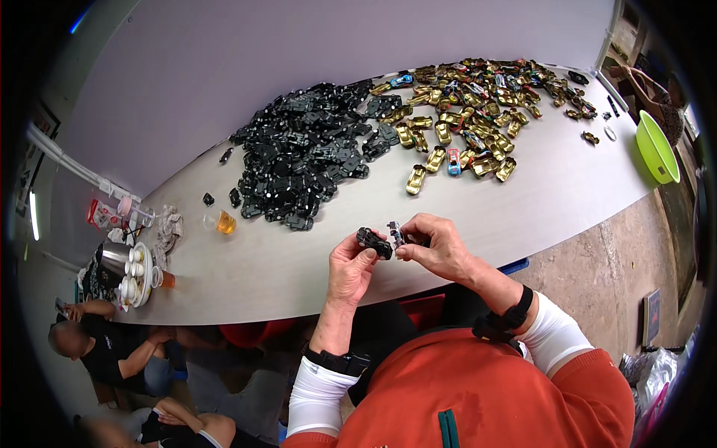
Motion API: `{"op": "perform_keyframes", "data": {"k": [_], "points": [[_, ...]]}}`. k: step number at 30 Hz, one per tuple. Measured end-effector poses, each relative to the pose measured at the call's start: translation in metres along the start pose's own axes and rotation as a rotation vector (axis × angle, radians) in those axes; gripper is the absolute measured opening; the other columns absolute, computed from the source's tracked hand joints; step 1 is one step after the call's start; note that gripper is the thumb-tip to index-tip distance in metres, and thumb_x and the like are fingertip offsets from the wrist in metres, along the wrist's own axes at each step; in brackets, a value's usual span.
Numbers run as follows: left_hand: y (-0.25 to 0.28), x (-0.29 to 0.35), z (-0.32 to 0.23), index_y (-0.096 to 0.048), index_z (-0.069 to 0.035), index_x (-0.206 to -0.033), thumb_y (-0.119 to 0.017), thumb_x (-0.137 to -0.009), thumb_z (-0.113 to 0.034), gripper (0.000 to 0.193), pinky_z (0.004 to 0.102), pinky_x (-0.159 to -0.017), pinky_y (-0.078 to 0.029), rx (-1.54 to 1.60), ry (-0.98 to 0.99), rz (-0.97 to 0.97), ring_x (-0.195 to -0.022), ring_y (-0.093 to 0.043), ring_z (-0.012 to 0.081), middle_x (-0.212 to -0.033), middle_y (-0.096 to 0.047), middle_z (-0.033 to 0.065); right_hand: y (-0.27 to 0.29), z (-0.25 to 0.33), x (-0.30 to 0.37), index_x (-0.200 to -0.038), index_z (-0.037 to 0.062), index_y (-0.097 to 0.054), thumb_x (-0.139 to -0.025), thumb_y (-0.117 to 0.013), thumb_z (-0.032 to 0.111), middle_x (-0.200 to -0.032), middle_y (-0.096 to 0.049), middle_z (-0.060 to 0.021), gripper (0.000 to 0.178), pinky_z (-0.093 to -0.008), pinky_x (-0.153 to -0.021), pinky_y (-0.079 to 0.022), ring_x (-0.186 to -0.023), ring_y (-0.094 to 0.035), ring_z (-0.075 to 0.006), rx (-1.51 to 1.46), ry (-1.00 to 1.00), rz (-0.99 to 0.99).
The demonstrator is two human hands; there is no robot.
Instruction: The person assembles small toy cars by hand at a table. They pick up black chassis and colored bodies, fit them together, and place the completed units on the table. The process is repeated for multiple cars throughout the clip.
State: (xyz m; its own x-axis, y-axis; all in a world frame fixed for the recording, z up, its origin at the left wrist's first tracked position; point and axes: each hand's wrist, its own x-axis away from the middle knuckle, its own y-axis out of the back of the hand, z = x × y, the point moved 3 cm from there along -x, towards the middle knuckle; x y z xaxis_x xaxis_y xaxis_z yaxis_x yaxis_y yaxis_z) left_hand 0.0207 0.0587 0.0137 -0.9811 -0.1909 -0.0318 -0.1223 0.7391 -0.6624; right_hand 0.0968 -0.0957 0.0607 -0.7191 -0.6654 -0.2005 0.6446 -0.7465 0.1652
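Note:
Close to the table's near edge, my left hand (348,273) is closed round a black toy car chassis (373,242) with small wheels. Right beside it, my right hand (439,248) pinches a small toy car body (395,233), silvery and dark, standing on end between thumb and fingers. The two parts are nearly touching. Beyond my hands lies a large heap of black toy car chassis (299,153). To its right spreads a pile of mostly gold toy car bodies (478,138), with a red and blue one (453,162) at its front.
A lime-green basin (657,148) stands at the table's right end. On the left are a cup of amber drink (225,222), a crumpled cloth (169,228) and a tray (146,263) of white teacups. People sit at the lower left. A purple-grey wall borders the far side.

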Motion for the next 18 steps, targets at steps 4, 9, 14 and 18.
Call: {"op": "perform_keyframes", "data": {"k": [4, 9, 14, 18], "points": [[-0.006, -0.001, 0.0, -0.059, -0.001, -0.105, -0.065, -0.075, 0.001, 0.03, 0.0289, -0.077, -0.051, -0.023, 0.003, 0.014, -0.089, -0.06, 0.0176, -0.1, -0.062, 0.0107, 0.001, 0.001, 0.0, -0.086, -0.0034, -0.057, -0.074, -0.069, 0.0, -0.068, -0.052, -0.0018, 0.018, -0.0214, -0.053, -0.044, -0.061, -0.052, -0.0062, 0.024, -0.003, 0.0], [-0.008, 0.0, 0.0, -0.059, -0.001, -0.104, -0.066, -0.075, 0.0, 0.031, 0.0278, -0.075, -0.05, -0.018, -0.004, 0.028, -0.089, -0.06, 0.0173, -0.1, -0.062, 0.0103, 0.0, 0.002, 0.002, -0.086, -0.0032, -0.057, -0.073, -0.07, 0.001, -0.069, -0.053, -0.0025, 0.019, -0.0211, -0.051, -0.042, -0.06, -0.05, -0.0055, 0.039, 0.016, -0.008], [-0.013, 0.0, -0.001, -0.059, 0.001, -0.104, -0.066, -0.074, 0.002, 0.031, 0.0285, -0.077, -0.05, -0.033, -0.007, 0.021, -0.088, -0.06, 0.0171, -0.099, -0.062, 0.0098, 0.001, 0.003, 0.002, -0.085, -0.0025, -0.058, -0.073, -0.071, 0.002, -0.069, -0.053, -0.0017, 0.018, -0.0214, -0.049, -0.039, -0.059, -0.048, -0.0052, 0.059, 0.025, -0.019], [-0.019, 0.001, -0.002, -0.058, 0.002, -0.104, -0.067, -0.073, 0.003, 0.032, 0.0283, -0.078, -0.05, -0.038, 0.004, -0.001, -0.086, -0.06, 0.0163, -0.097, -0.063, 0.0087, 0.002, 0.007, 0.003, -0.084, -0.0021, -0.059, -0.071, -0.072, 0.003, -0.071, -0.053, -0.0037, 0.02, -0.021, -0.05, -0.038, -0.06, -0.049, -0.0065, 0.111, 0.06, -0.027]]}}
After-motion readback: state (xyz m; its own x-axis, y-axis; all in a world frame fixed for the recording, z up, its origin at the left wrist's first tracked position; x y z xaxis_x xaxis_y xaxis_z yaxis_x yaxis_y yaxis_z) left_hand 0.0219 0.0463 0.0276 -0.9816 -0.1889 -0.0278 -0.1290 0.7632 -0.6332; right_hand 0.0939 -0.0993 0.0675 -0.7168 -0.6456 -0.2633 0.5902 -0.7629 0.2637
